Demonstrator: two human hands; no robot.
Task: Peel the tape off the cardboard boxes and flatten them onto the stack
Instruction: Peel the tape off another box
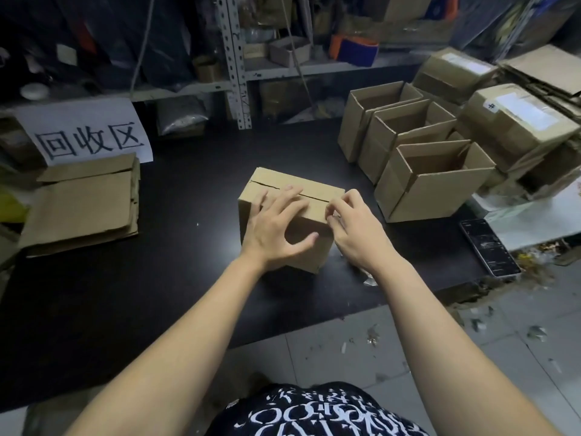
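Head cam, L hand point(276, 228) spread on box point(273, 180), R hand point(355, 229) grip pinching tape point(334, 219) at edge, sign point(91, 133) reads 回收区

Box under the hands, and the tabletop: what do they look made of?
Box: brown cardboard, matte, seemingly corrugated; the open boxes beside it show thick cut edges. Tabletop: black, smooth, faint sheen; laminate or a mat, cannot tell.

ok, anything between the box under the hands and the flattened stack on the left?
Head view: only black tabletop, bare but for a tiny pale speck, separates the box from the flattened stack.
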